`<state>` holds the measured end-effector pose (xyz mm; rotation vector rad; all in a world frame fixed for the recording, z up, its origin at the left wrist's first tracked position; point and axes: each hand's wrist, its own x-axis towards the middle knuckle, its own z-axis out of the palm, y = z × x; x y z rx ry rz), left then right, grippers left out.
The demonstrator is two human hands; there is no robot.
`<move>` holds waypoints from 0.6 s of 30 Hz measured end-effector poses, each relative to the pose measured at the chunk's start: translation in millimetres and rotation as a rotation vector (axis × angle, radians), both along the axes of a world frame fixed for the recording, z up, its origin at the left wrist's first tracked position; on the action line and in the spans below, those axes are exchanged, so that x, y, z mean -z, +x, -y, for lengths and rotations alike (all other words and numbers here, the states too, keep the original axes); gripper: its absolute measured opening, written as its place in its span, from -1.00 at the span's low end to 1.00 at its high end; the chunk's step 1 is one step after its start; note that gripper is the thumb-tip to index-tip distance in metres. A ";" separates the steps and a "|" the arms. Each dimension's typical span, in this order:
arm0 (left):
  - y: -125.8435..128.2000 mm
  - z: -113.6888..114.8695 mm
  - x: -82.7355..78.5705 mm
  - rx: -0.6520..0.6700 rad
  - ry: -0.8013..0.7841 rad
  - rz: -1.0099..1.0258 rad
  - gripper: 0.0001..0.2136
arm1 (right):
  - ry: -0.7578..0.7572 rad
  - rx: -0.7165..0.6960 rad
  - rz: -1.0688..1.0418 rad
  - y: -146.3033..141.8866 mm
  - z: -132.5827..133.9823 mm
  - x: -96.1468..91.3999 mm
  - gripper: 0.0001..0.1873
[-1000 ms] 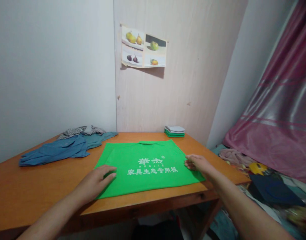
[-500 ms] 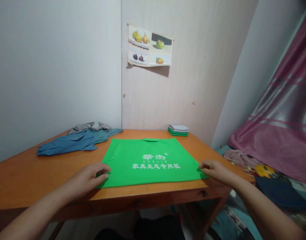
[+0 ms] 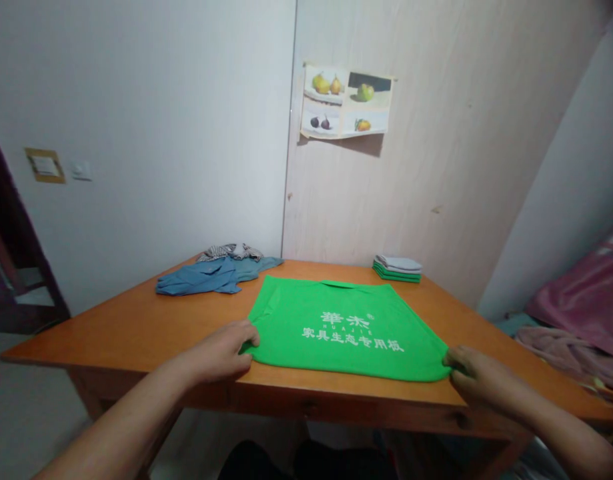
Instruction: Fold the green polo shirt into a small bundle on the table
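A green T-shirt (image 3: 306,357) with white printed lettering lies spread on the wooden table, its neckline at the far edge. At its near left corner, my left hand (image 3: 231,350) pinches the fabric between thumb and fingers. My right hand (image 3: 476,373) grips the near right corner the same way. The near edge between the hands looks fairly straight and rounds off at both corners. Both fingertips are partly hidden by the hands and the cloth.
Blue clothing (image 3: 199,277) and a striped garment (image 3: 231,251) lie loosely at the table's back left. A folded stack of grey and green cloth (image 3: 399,269) sits at the back right. The table's (image 3: 136,327) near edge runs below the hands. Pinkish fabric (image 3: 571,347) is heaped to the right.
The view has swung left, so everything sits further right. Both hands now grip the shirt's near corners, which have gone from pointed to rounded and tucked under.
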<state>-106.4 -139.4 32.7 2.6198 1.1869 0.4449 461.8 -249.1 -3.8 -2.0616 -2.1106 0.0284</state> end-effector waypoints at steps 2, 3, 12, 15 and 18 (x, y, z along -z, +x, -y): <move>3.7 -0.6 2.1 -0.002 0.055 -0.004 -0.83 | 0.031 0.022 0.003 -2.2 -1.6 3.2 -0.88; 5.2 -0.9 3.3 -0.004 0.079 -0.004 -0.86 | 0.046 0.030 -0.004 -3.4 -1.9 4.3 -0.89; -1.7 -1.6 0.6 0.022 0.055 0.164 -0.95 | 0.210 -0.003 -0.230 3.1 5.3 -4.5 -0.76; -7.4 3.5 -13.7 0.046 -0.038 0.264 -0.94 | 0.265 -0.007 -0.358 5.1 12.2 -20.8 -0.68; -12.4 9.4 -31.6 0.030 -0.206 0.335 -0.89 | 0.281 0.007 -0.446 -0.9 19.2 -44.6 -0.62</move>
